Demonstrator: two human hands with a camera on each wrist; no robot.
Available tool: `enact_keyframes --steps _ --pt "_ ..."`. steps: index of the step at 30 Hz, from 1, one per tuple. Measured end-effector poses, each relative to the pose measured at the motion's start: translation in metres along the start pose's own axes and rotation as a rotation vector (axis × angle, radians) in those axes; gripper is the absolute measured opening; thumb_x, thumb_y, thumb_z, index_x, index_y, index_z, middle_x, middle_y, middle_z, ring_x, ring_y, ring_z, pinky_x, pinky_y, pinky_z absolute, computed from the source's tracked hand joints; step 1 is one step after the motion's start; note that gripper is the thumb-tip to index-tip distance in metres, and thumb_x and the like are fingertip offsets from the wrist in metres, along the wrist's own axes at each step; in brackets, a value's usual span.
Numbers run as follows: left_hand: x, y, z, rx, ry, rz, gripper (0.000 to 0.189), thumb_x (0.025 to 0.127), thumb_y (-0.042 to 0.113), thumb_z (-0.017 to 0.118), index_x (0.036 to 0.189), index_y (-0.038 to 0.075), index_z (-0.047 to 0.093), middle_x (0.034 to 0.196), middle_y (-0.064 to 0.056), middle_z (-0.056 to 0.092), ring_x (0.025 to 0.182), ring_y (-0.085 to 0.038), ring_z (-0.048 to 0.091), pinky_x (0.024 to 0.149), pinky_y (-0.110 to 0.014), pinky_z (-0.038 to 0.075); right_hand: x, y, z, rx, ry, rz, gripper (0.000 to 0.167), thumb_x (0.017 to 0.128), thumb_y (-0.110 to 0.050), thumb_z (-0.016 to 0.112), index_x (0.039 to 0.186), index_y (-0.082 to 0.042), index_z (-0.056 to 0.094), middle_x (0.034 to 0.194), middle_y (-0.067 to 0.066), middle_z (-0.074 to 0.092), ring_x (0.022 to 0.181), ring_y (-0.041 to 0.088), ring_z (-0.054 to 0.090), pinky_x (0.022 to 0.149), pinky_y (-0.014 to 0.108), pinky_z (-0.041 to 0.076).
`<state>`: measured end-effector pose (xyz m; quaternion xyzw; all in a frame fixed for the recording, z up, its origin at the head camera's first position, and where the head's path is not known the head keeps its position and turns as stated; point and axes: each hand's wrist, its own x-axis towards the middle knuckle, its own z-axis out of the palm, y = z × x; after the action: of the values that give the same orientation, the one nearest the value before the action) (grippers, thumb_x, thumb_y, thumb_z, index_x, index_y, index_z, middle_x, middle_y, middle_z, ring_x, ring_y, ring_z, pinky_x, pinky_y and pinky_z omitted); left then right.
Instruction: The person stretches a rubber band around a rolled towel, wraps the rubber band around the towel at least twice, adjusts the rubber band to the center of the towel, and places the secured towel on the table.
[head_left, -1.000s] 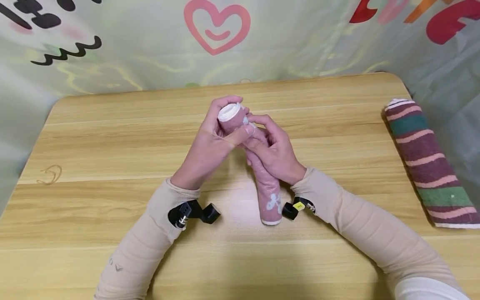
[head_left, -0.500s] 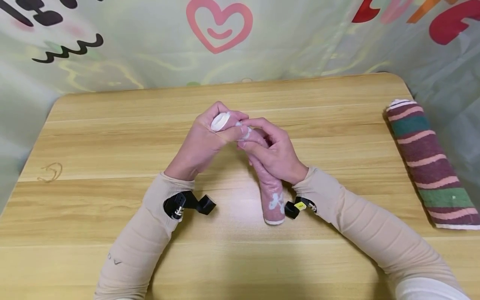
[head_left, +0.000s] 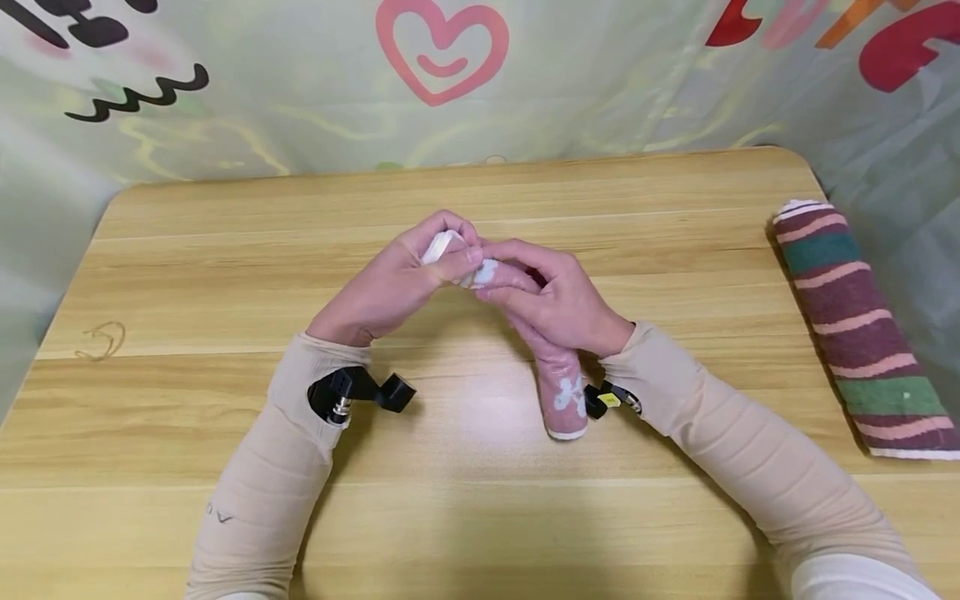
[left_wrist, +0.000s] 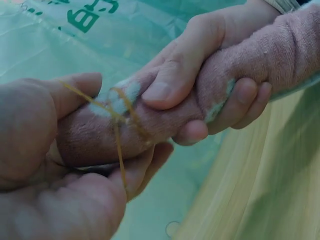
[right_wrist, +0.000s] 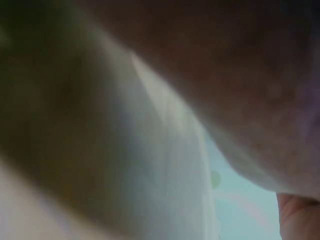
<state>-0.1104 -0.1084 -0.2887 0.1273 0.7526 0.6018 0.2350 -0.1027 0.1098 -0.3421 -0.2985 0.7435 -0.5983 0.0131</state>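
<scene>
Upper right: dark, blurred, rounded mass [right_wrist: 240, 85], unidentifiable. Left: blurred olive-brown band [right_wrist: 55, 135]. Lower right: pale blue-green backdrop [right_wrist: 237, 230] bearing a green oval spot [right_wrist: 215, 180]; partly visible hand [right_wrist: 298, 218] at the edge.

Holds the far end of the pink roll [head_left: 558, 371] in the left hand [head_left: 401, 279], with the thumb against its near side. Clasps its middle in the right hand [head_left: 568, 298], with thumb laid on it and fingers curled round. Slants the beige-sleeved left forearm [head_left: 258, 483] in from the roll's left, the right forearm [head_left: 750, 458], likewise sleeved, from its right.
</scene>
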Motion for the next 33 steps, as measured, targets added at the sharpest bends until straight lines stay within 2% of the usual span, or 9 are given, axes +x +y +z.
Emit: enact_keyframes --steps 4,7,13,15,19,22,28,31,33 --pt "0.000 -0.002 -0.003 -0.021 -0.015 0.005 0.016 0.101 0.023 0.068 0.115 0.018 0.063 0.110 -0.003 0.063 0.102 -0.023 0.060 0.093 -0.041 0.052 0.001 -0.002 -0.007 -0.070 -0.089 -0.006 0.039 0.092 -0.001 0.074 0.131 -0.004 0.069 0.125 0.012 0.075 0.101 0.007 0.069 0.093 0.023 0.058" --pt "-0.001 -0.001 -0.004 -0.027 -0.048 0.012 0.015 0.103 0.019 0.065 0.116 0.012 0.063 0.108 -0.005 0.063 0.099 -0.023 0.061 0.088 -0.035 0.055 0.001 -0.004 -0.010 -0.123 -0.145 -0.024 0.039 0.092 -0.002 0.075 0.130 -0.006 0.070 0.126 0.010 0.076 0.102 0.006 0.069 0.094 0.022 0.058" --pt "-0.004 0.002 -0.001 0.136 -0.075 0.019 0.008 0.107 0.018 0.054 0.107 0.010 0.055 0.117 -0.007 0.063 0.101 -0.023 0.063 0.084 -0.032 0.055 0.001 -0.005 -0.011 -0.167 -0.218 -0.037 0.040 0.092 -0.007 0.077 0.131 -0.008 0.071 0.130 0.007 0.074 0.107 0.005 0.072 0.095 0.021 0.059" --pt "-0.005 0.003 0.000 0.185 -0.079 0.026 0.006 0.106 0.014 0.051 0.104 0.009 0.053 0.122 -0.009 0.066 0.106 -0.024 0.064 0.083 -0.032 0.055 0.001 -0.006 -0.010 -0.165 -0.235 -0.041 0.038 0.092 -0.008 0.078 0.129 -0.009 0.073 0.127 0.007 0.075 0.097 0.004 0.072 0.087 0.020 0.060" --pt "-0.006 0.003 -0.004 0.211 -0.092 -0.023 0.009 0.101 0.013 0.052 0.099 0.008 0.059 0.127 -0.007 0.072 0.113 -0.024 0.066 0.084 -0.032 0.056 0.000 -0.007 -0.008 -0.172 -0.290 -0.044 0.035 0.091 -0.009 0.079 0.125 -0.011 0.075 0.121 0.005 0.078 0.074 0.003 0.064 0.071 0.020 0.057" --pt "-0.008 0.004 -0.010 0.232 -0.141 -0.036 0.013 0.105 0.019 0.055 0.103 0.009 0.063 0.120 -0.006 0.073 0.102 -0.024 0.066 0.080 -0.031 0.055 -0.001 -0.009 -0.009 -0.166 -0.307 -0.033 0.036 0.090 -0.009 0.080 0.126 -0.011 0.075 0.116 0.004 0.079 0.071 0.004 0.062 0.069 0.020 0.057" --pt "-0.009 0.002 -0.017 0.261 -0.277 0.066 0.021 0.111 0.023 0.046 0.115 0.011 0.062 0.107 -0.006 0.066 0.097 -0.021 0.062 0.086 -0.029 0.053 -0.003 -0.010 -0.011 -0.165 -0.299 -0.038 0.039 0.090 -0.010 0.080 0.129 -0.010 0.073 0.116 0.004 0.079 0.081 0.003 0.070 0.075 0.020 0.060" --pt "-0.008 0.001 -0.020 0.247 -0.305 0.095 0.022 0.111 0.022 0.044 0.117 0.011 0.063 0.107 -0.005 0.065 0.099 -0.022 0.061 0.088 -0.029 0.053 -0.004 -0.009 -0.011 -0.163 -0.283 -0.052 0.040 0.089 -0.007 0.080 0.128 -0.006 0.072 0.119 0.007 0.078 0.086 0.003 0.072 0.079 0.020 0.061" --pt "-0.009 0.001 -0.022 0.234 -0.296 0.080 0.022 0.110 0.022 0.048 0.118 0.012 0.065 0.106 -0.006 0.067 0.096 -0.022 0.063 0.085 -0.028 0.054 -0.004 -0.008 -0.010 -0.158 -0.278 -0.057 0.040 0.089 -0.006 0.080 0.128 -0.005 0.072 0.120 0.008 0.078 0.091 0.004 0.074 0.082 0.020 0.061"
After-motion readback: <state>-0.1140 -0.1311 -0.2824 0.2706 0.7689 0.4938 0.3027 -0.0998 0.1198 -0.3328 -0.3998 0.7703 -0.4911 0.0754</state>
